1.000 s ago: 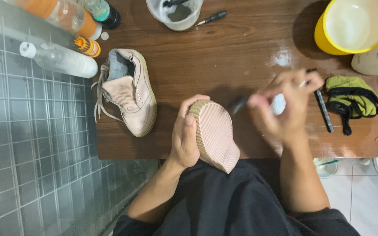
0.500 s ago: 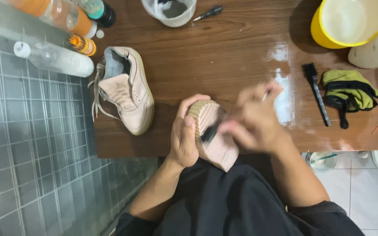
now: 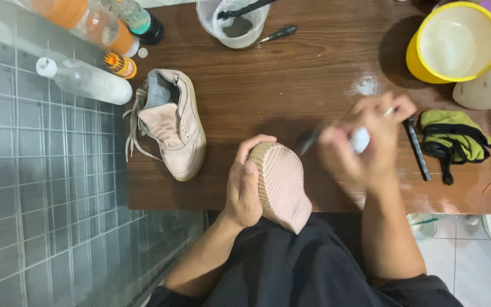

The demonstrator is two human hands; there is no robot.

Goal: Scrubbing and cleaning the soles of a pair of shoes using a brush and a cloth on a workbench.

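Two pink shoes: one upturned shoe (image 3: 282,185), sole up at the table (image 3: 291,85) edge, gripped by left hand (image 3: 244,187); one laced shoe (image 3: 171,122) lying apart on the wood. Right hand (image 3: 367,142), blurred, clenched on one dark brush (image 3: 309,142). One yellow bucket (image 3: 454,42), one green cloth (image 3: 453,136).

Head cam, steep down, close over table (image 3: 291,85).
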